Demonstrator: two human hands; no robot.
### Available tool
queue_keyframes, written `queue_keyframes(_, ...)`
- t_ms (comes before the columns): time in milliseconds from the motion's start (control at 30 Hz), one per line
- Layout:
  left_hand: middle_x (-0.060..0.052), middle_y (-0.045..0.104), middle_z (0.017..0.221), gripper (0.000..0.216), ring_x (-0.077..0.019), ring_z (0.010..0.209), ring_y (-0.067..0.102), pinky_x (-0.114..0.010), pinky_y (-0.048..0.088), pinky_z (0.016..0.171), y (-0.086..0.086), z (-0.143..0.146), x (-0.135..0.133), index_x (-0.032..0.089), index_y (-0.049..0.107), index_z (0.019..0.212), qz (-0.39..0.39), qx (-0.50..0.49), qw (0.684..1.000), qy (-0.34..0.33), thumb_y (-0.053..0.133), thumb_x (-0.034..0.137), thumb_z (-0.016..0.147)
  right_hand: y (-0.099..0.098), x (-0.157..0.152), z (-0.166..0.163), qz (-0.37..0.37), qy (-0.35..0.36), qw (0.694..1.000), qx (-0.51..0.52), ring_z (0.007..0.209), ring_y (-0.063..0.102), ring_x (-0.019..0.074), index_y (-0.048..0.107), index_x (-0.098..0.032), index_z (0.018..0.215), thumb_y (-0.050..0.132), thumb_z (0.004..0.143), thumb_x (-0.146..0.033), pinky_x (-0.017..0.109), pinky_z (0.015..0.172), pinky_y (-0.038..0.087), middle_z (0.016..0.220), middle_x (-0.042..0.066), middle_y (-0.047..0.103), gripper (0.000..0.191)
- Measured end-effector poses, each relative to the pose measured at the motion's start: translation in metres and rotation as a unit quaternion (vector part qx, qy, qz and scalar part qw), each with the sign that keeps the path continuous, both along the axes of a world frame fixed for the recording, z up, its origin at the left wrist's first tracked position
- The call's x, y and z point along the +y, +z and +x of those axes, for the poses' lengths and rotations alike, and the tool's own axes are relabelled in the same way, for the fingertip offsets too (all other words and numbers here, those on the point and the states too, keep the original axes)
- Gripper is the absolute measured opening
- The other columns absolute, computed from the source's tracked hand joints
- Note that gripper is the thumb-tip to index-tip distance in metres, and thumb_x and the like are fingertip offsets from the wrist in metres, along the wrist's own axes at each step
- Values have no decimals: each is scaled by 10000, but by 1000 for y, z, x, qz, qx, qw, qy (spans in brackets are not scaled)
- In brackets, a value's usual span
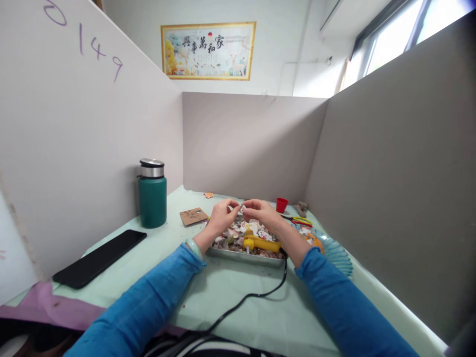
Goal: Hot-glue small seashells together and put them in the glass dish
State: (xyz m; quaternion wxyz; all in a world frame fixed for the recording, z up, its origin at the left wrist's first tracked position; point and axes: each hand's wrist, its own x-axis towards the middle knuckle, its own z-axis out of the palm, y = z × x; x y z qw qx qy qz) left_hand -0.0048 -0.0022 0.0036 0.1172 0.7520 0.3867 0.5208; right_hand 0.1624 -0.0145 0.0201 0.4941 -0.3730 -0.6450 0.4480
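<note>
**Two hands pinch a small piece above a crowded tray**

Both hands are raised just over the far edge of the tray (238, 256). The left hand (220, 216) and right hand (262, 212) meet fingertip to fingertip. Each grip is pressed together on a small pale piece (241, 208) held between them in the air. The piece is too small to tell what it is.

The risks, as I judge them:
- The piece is tiny and held only at the fingertips. A slight slip could drop it into the heap below, where it would be hard to pick out among so many similar bits.
- The yellow glue gun (262, 244) lies across the near side of the tray, just under the right forearm. A lowered wrist or blue sleeve could brush it.
- Its black cord (260, 293) runs back across the surface (230, 317) towards the body. An elbow catching the cord could drag the gun and scatter the tray's contents.

The tray is shallow, rectangular, shiny metal. It is heaped with small white, pink and brown bits that look like shells, hard and uneven. The surface is covered in a smooth pale green sheet.

To the left stand a dark green flask (152, 196) with a steel lid, a flat black phone (100, 258) and a rough cardboard scrap (193, 216). To the right are a small red cup (281, 205), pliers (299, 220) with red and yellow handles, and a ribbed blue plate (336, 253) shaped like a fan. A pale green bangle (193, 246) sits on the left wrist.
</note>
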Motion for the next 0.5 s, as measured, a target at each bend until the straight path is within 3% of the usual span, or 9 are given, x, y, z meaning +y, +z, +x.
queue_keyframes(133, -27, 646, 793, 215, -88, 529, 537, -213, 408, 516, -1, 0, 1, 150, 603, 859, -62, -47, 996, -52, 563, 348, 785, 1, -1, -1, -11, -5, 999, 42, 676, 629, 129, 643, -166, 851, 767, 588, -253, 280, 683, 522, 836, 28, 668, 303)
queue_keyframes(333, -93, 606, 1055, 416, -62, 509, 542, -218, 444, 480, 0, 2, -1, 136, 562, 1013, -186, -157, 955, -171, 675, 389, 702, -4, 2, -3, -11, 16, 994, 110, 764, 634, 155, 631, -156, 864, 789, 563, -237, 320, 744, 533, 883, 46, 661, 350)
queue_keyframes(500, -66, 636, 922, 408, -69, 494, 536, -218, 435, 482, 0, 0, -1, 132, 602, 980, -209, -177, 945, -180, 709, 381, 674, -7, 5, -5, -9, 14, 995, 99, 754, 627, 147, 629, -159, 874, 777, 586, -269, 307, 699, 539, 939, 58, 646, 341)
